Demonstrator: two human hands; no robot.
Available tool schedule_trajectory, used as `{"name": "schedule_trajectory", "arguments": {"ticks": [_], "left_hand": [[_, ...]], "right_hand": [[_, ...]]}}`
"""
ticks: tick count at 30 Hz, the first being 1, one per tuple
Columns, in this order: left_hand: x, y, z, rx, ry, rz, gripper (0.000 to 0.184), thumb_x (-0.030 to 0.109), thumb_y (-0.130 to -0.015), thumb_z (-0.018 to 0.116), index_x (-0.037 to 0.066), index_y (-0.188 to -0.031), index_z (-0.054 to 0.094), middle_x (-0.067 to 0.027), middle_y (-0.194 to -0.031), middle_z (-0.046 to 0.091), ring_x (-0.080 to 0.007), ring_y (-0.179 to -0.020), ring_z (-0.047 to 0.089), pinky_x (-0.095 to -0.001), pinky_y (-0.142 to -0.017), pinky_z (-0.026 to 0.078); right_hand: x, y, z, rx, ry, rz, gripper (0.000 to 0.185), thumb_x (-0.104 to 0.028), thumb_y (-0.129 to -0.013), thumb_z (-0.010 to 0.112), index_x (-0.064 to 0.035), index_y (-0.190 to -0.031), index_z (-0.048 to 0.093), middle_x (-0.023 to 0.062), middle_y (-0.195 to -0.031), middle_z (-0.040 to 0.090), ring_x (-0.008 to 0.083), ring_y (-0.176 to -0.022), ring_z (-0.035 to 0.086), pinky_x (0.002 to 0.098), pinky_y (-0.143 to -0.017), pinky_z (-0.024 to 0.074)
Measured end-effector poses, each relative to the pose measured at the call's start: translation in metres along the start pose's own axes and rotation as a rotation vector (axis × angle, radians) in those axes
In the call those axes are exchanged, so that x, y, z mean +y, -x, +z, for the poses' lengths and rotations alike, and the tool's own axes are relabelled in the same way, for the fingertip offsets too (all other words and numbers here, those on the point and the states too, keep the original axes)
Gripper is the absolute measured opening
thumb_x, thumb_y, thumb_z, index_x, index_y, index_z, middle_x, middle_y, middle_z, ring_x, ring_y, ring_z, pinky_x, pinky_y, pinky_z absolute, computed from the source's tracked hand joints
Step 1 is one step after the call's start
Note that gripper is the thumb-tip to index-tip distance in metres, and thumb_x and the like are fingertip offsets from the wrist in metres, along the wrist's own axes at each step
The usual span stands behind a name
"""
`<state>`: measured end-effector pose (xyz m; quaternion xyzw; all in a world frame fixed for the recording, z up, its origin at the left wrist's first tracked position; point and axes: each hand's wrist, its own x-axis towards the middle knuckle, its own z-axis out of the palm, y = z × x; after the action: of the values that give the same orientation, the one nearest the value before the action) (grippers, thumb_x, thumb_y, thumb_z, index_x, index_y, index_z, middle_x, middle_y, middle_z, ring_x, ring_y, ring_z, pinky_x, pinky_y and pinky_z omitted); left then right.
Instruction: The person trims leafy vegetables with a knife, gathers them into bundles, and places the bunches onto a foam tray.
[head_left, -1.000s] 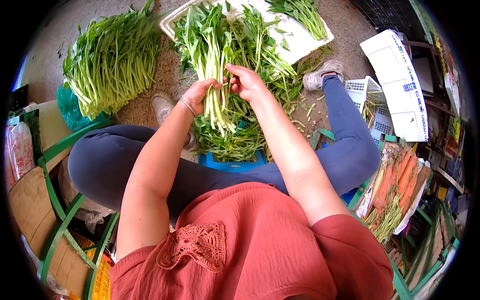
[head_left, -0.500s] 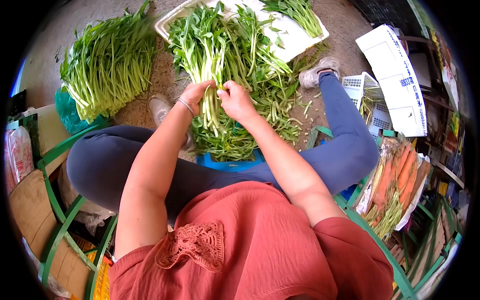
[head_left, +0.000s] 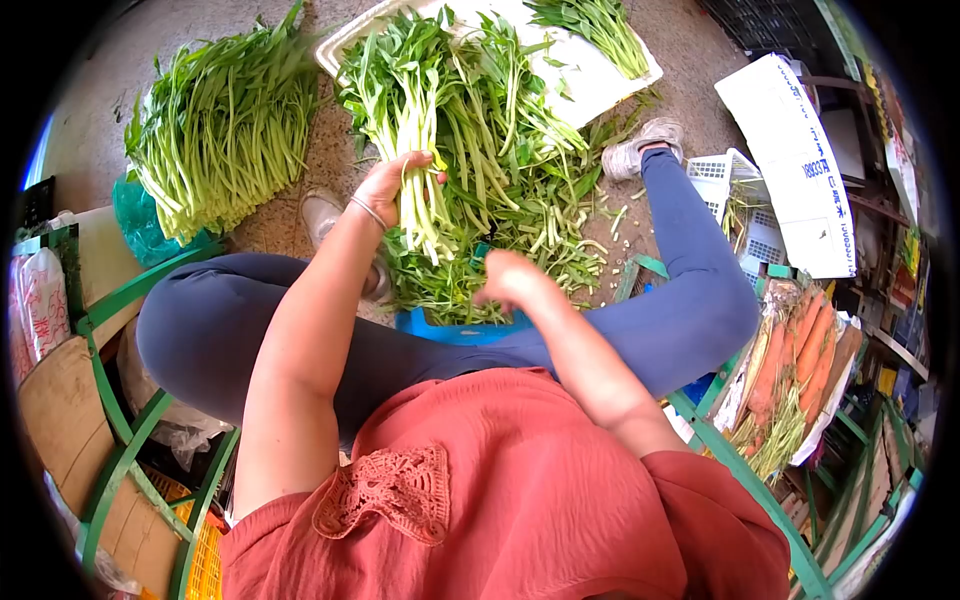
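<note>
Left arm reaches forward and slightly right from the shoulder, bent a little at the elbow, ring-shaped bracelet (head_left: 368, 213) at the wrist. Left hand (head_left: 388, 186) has its fingers closed round the bunch (head_left: 425, 212), gripping the stems partway down. Right arm bends inward; right hand (head_left: 514, 282) is lower and nearer the body, apart from the bunch, above the blue tub (head_left: 470, 328), wrist bent, fingertips toward the left. It's blurred, can't tell how far its fingers are open. Bunch is in front of the person, between the knees, over the loose greens (head_left: 535, 190). Long axis runs away from the body: leafy end far and a bit left, pale stem ends near and a bit right. White tray (head_left: 615, 88) beyond, big pile (head_left: 225, 140) of greens off to the left, carrots (head_left: 795, 350) at the right
</note>
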<state>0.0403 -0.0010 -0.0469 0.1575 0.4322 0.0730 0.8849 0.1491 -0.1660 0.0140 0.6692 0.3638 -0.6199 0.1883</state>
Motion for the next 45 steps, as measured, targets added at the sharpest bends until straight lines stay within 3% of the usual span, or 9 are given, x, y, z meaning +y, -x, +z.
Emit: {"name": "schedule_trajectory", "arguments": {"ticks": [5, 11, 18, 21, 29, 33, 39, 43, 45], "left_hand": [[0.001, 0.008, 0.000, -0.013, -0.013, -0.010, 0.020, 0.022, -0.073, 0.067, 0.010, -0.087, 0.058, -0.0017, -0.075, 0.058, -0.0130, -0.063, 0.057, -0.0336, -0.055, 0.050], [0.005, 0.009, -0.002, -0.040, -0.020, -0.033, 0.019, 0.014, -0.073, 0.062, 0.008, -0.090, 0.056, -0.0041, -0.077, 0.057, -0.0150, -0.069, 0.058, -0.0368, -0.058, 0.050], [0.003, 0.008, -0.003, -0.072, -0.007, -0.041, 0.023, 0.015, -0.075, 0.056, 0.003, -0.095, 0.053, -0.0074, -0.105, 0.056, -0.0204, -0.094, 0.054, -0.0399, -0.069, 0.050], [-0.005, 0.002, 0.001, 0.000, -0.018, -0.068, 0.020, 0.017, -0.076, 0.057, 0.004, -0.091, 0.054, -0.0091, -0.091, 0.057, -0.0206, -0.079, 0.058, -0.0393, -0.067, 0.051], [-0.011, 0.001, 0.006, 0.071, -0.021, -0.109, 0.018, 0.017, -0.073, 0.058, 0.005, -0.086, 0.056, -0.0096, -0.077, 0.059, -0.0219, -0.065, 0.059, -0.0383, -0.062, 0.051], [-0.009, 0.005, 0.010, 0.086, -0.014, -0.129, 0.017, 0.014, -0.073, 0.058, 0.003, -0.086, 0.057, -0.0099, -0.075, 0.059, -0.0218, -0.064, 0.058, -0.0382, -0.060, 0.051], [-0.007, 0.005, 0.006, 0.143, 0.009, -0.050, 0.018, 0.011, -0.072, 0.059, 0.002, -0.087, 0.055, -0.0116, -0.077, 0.059, -0.0231, -0.069, 0.059, -0.0411, -0.064, 0.051], [-0.005, 0.010, 0.003, 0.064, 0.015, -0.044, 0.020, 0.014, -0.073, 0.059, 0.004, -0.090, 0.054, -0.0122, -0.083, 0.060, -0.0231, -0.076, 0.060, -0.0433, -0.067, 0.051], [-0.008, 0.001, -0.010, -0.025, 0.039, -0.068, 0.022, 0.014, -0.073, 0.058, 0.004, -0.092, 0.055, -0.0120, -0.082, 0.060, -0.0225, -0.076, 0.059, -0.0429, -0.068, 0.050]], "right_hand": [[0.025, -0.062, -0.037, 1.008, -0.363, -0.179, 0.014, -0.019, -0.078, 0.055, -0.0061, -0.078, 0.061, 0.0152, -0.074, 0.061, 0.0305, -0.068, 0.059, 0.0378, -0.066, 0.0474], [0.001, -0.114, -0.066, 1.015, -0.357, -0.001, 0.044, -0.037, -0.066, 0.068, -0.0075, -0.097, 0.057, 0.0125, -0.089, 0.060, 0.0257, -0.082, 0.058, 0.0354, -0.074, 0.0461], [0.011, -0.111, -0.081, 0.735, -0.993, -0.335, 0.030, -0.018, -0.062, 0.074, -0.0022, -0.083, 0.060, 0.0058, -0.069, 0.061, 0.0122, -0.054, 0.055, 0.0250, -0.051, 0.0458], [-0.013, -0.067, -0.073, 0.517, -1.359, -0.394, 0.017, -0.011, -0.068, 0.071, -0.0045, -0.076, 0.057, -0.0005, -0.060, 0.055, 0.0042, -0.046, 0.046, 0.0158, -0.036, 0.0331], [-0.036, -0.059, -0.049, 0.519, -1.726, -0.373, 0.010, -0.009, -0.078, 0.059, 0.0006, -0.082, 0.060, 0.0041, -0.066, 0.058, 0.0090, -0.049, 0.052, 0.0213, -0.042, 0.0449], [-0.040, -0.052, -0.040, 0.582, -1.703, -0.400, 0.008, -0.006, -0.078, 0.058, 0.0015, -0.079, 0.058, 0.0045, -0.065, 0.058, 0.0100, -0.051, 0.053, 0.0206, -0.045, 0.0438], [-0.026, -0.042, 0.005, 0.940, -0.908, -0.463, 0.010, -0.009, -0.070, 0.062, -0.0010, -0.066, 0.057, 0.0109, -0.064, 0.060, 0.0194, -0.056, 0.057, 0.0301, -0.056, 0.0459], [0.014, -0.018, 0.002, 0.281, -0.079, 0.001, 0.033, -0.019, -0.066, 0.069, 0.0000, -0.091, 0.061, 0.0200, -0.091, 0.061, 0.0266, -0.088, 0.059, 0.0333, -0.081, 0.0443], [0.028, -0.022, -0.009, 0.406, -0.169, -0.009, 0.046, -0.028, -0.072, 0.065, 0.0026, -0.104, 0.055, 0.0196, -0.101, 0.057, 0.0256, -0.095, 0.056, 0.0324, -0.086, 0.0417]]}}
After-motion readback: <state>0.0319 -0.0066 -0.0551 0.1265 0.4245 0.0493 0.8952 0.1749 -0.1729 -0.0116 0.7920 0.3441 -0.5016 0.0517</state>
